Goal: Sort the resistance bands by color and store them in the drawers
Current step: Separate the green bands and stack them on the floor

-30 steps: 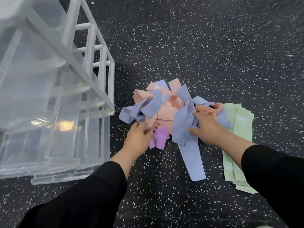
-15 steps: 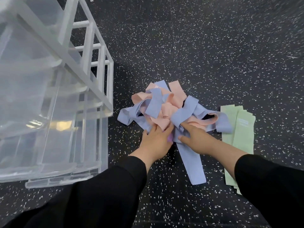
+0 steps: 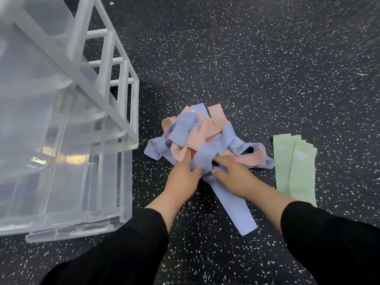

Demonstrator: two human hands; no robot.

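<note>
Fingers [image 3: 190,159] of left hand [image 3: 182,179] and right hand [image 3: 233,175] dug into tangled pile of blue and pink bands [image 3: 202,138] on floor [image 3: 267,58], clamped on a blue band [image 3: 230,200]. Green bands [image 3: 296,169] stacked flat just right. Clear drawers [image 3: 61,140] left of pile.

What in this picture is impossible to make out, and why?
Head view only:
- Tangled pile of bands: how many blue and pink ones; they overlap.
- Left hand and right hand: fingertips are buried in the pile, so the grip is unclear.
- Green bands: white print too small; lower end hidden by a sleeve.
- Drawers: cut off left; contents blurred by glare.
</note>
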